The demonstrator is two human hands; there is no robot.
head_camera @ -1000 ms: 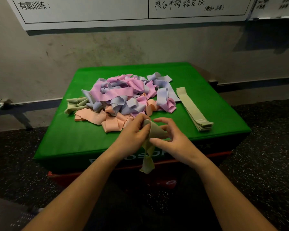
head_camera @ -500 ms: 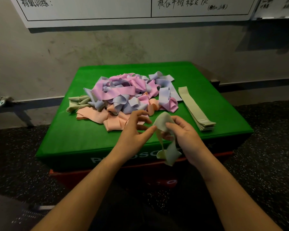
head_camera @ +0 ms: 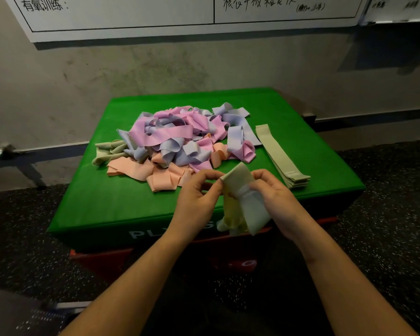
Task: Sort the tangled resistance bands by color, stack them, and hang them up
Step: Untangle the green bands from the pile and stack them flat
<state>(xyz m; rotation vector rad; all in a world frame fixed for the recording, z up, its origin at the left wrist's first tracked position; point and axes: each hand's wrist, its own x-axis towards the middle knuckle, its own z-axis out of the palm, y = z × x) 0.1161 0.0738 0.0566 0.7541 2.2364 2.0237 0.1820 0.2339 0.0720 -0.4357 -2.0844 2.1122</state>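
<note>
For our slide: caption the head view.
Both hands hold a green band before the pile and stack.

Pale green band [head_camera: 243, 204] held upright between both hands at near edge of tabletop, top end flat, lower part drooping in loose folds. Tangled heap [head_camera: 180, 144] at centre of green surface: pink, lilac, peach bands looped over one another (peach mostly at near side). Few crumpled green bands [head_camera: 109, 151] at heap's left edge. Neat green stack [head_camera: 280, 156] lying flat just right of heap, running front to back.
</note>
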